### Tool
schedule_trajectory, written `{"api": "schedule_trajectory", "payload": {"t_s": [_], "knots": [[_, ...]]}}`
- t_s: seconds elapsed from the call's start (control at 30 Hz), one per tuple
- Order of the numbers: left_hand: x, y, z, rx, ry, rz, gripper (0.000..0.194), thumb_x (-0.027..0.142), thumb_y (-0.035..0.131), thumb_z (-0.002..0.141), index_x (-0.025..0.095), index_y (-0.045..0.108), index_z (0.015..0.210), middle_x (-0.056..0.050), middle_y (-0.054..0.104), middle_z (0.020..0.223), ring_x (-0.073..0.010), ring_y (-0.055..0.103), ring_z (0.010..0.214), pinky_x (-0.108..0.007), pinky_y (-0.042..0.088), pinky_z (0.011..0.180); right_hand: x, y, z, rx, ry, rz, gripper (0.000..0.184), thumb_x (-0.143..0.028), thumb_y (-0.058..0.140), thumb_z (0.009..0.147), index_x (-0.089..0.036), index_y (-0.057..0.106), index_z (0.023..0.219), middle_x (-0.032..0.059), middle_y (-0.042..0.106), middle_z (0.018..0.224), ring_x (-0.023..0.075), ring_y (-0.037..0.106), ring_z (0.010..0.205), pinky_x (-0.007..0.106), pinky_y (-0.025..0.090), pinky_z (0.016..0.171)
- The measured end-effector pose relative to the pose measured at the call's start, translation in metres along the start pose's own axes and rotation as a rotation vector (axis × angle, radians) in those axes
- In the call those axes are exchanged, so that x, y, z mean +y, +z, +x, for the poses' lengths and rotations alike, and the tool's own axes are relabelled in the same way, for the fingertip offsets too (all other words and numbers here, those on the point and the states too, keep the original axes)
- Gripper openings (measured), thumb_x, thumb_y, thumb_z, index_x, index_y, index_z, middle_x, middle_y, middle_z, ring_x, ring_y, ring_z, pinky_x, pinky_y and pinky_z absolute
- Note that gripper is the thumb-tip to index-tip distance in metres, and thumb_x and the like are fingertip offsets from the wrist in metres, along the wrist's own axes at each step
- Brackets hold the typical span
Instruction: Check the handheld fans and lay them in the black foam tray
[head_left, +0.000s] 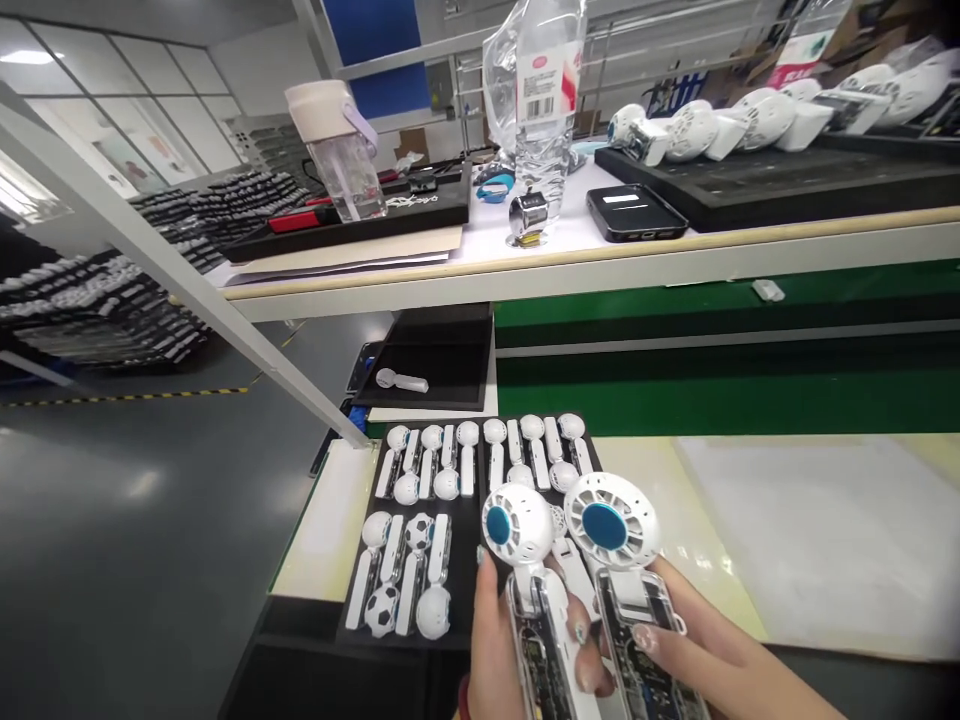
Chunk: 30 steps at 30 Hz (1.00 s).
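Observation:
In my left hand [491, 640] is a white handheld fan [536, 650] with a round vented head, a blue centre disc and a clear handle showing circuitry. My right hand [712, 650] grips a second handheld fan [611, 520] of the same kind, its thumb on the clear handle. Both fans stand side by side, heads up. Behind them, a black tray [466, 545] holds several white fans in rows, a few with football-patterned heads. Another white fan [576, 578] shows partly between the two held ones; the tray's right part is hidden.
A shelf [675, 255] crosses above the bench, bearing a cup [345, 150], a water bottle [547, 100], a phone [636, 213] and a black tray of fans [750, 180]. Left stands a slanting white post [187, 265]. One small white piece [403, 381] lies on a dark tray.

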<state>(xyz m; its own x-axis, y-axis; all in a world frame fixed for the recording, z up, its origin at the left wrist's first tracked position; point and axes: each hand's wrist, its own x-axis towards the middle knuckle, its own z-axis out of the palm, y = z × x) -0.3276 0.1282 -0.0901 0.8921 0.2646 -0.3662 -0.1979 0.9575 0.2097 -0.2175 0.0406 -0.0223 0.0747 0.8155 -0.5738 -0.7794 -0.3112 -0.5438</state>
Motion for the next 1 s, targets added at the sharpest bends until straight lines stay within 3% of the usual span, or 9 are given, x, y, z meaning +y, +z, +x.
{"api": "schedule_trajectory", "payload": {"t_s": [0.1, 0.27, 0.37, 0.43, 0.53, 0.63, 0.73, 0.87, 1.0], "knots": [[0.009, 0.009, -0.007, -0.005, 0.068, 0.008, 0.069, 0.068, 0.02, 0.075, 0.012, 0.059, 0.067, -0.005, 0.051, 0.047, -0.0159, 0.05, 0.047, -0.028, 0.039, 0.055, -0.002, 0.004, 0.002, 0.057, 0.02, -0.03, 0.082, -0.044, 0.064, 0.072, -0.03, 0.012, 0.134, 0.0026, 0.047, 0.123, 0.0217, 0.042, 0.114, 0.03, 0.039, 0.092], [0.031, 0.031, -0.017, -0.031, 0.047, 0.099, 0.064, 0.055, 0.013, 0.082, 0.01, 0.058, 0.084, -0.008, 0.058, 0.062, -0.0186, 0.055, 0.058, -0.032, 0.042, 0.063, -0.012, 0.01, 0.01, -0.039, -0.033, 0.097, 0.052, -0.045, 0.044, 0.086, -0.025, 0.029, 0.131, 0.0046, 0.053, 0.114, 0.0252, 0.047, 0.107, 0.037, 0.037, 0.093], [0.039, 0.034, -0.017, -0.031, 0.11, 0.153, 0.062, 0.055, 0.014, 0.083, 0.011, 0.058, 0.088, -0.008, 0.06, 0.065, -0.0188, 0.056, 0.06, -0.033, 0.043, 0.064, -0.017, 0.012, 0.015, -0.132, -0.043, 0.08, 0.049, -0.051, 0.04, 0.086, -0.021, 0.042, 0.125, 0.0056, 0.055, 0.113, 0.0267, 0.046, 0.109, 0.038, 0.035, 0.095], [0.041, 0.032, -0.016, -0.049, 0.134, 0.185, 0.064, 0.057, 0.015, 0.082, 0.011, 0.059, 0.087, -0.008, 0.06, 0.064, -0.0188, 0.056, 0.059, -0.033, 0.043, 0.063, -0.019, 0.012, 0.016, -0.146, -0.064, 0.055, 0.05, -0.052, 0.038, 0.085, -0.024, 0.039, 0.127, 0.0039, 0.049, 0.122, 0.0265, 0.038, 0.117, 0.04, 0.03, 0.1], [0.043, 0.025, -0.012, -0.095, 0.139, 0.216, 0.073, 0.065, 0.015, 0.078, 0.007, 0.061, 0.078, -0.01, 0.058, 0.058, -0.0184, 0.055, 0.056, -0.031, 0.043, 0.059, -0.021, 0.012, 0.017, 0.066, -0.006, 0.005, 0.068, -0.063, 0.043, 0.077, -0.028, 0.026, 0.133, -0.0026, 0.025, 0.139, 0.0239, 0.015, 0.129, 0.041, 0.014, 0.108], [0.045, 0.021, -0.01, -0.106, 0.175, 0.225, 0.077, 0.067, 0.014, 0.077, 0.006, 0.061, 0.071, -0.009, 0.056, 0.052, -0.0164, 0.053, 0.05, -0.028, 0.041, 0.052, -0.022, 0.013, 0.017, 0.212, 0.062, -0.068, 0.078, -0.068, 0.052, 0.066, -0.032, 0.028, 0.131, -0.0089, 0.014, 0.141, 0.0225, 0.004, 0.13, 0.041, 0.01, 0.108], [0.045, 0.016, -0.008, -0.092, 0.221, 0.241, 0.074, 0.068, 0.019, 0.076, 0.007, 0.061, 0.071, -0.007, 0.055, 0.051, -0.0147, 0.05, 0.043, -0.025, 0.038, 0.044, -0.022, 0.014, 0.02, 0.199, 0.043, -0.108, 0.074, -0.065, 0.06, 0.06, -0.033, 0.04, 0.124, -0.0065, 0.027, 0.137, 0.0271, 0.007, 0.13, 0.042, 0.017, 0.107], [0.041, 0.002, -0.008, -0.079, 0.33, 0.271, 0.065, 0.068, 0.033, 0.072, 0.009, 0.058, 0.079, -0.007, 0.057, 0.06, -0.0139, 0.051, 0.043, -0.024, 0.037, 0.04, -0.014, 0.013, 0.03, 0.14, -0.055, -0.08, 0.067, -0.059, 0.055, 0.071, -0.033, 0.031, 0.129, -0.0002, 0.044, 0.127, 0.0293, 0.027, 0.124, 0.043, 0.032, 0.099], [0.042, -0.018, -0.007, 0.078, 0.362, 0.407, 0.051, 0.057, 0.06, 0.06, 0.012, 0.053, 0.083, -0.005, 0.057, 0.064, -0.0152, 0.054, 0.048, -0.026, 0.04, 0.047, -0.006, 0.004, 0.043, 0.282, -0.071, -0.053, 0.074, -0.06, 0.062, 0.065, -0.03, 0.034, 0.127, 0.0022, 0.051, 0.12, 0.0282, 0.04, 0.115, 0.037, 0.04, 0.092]]}}
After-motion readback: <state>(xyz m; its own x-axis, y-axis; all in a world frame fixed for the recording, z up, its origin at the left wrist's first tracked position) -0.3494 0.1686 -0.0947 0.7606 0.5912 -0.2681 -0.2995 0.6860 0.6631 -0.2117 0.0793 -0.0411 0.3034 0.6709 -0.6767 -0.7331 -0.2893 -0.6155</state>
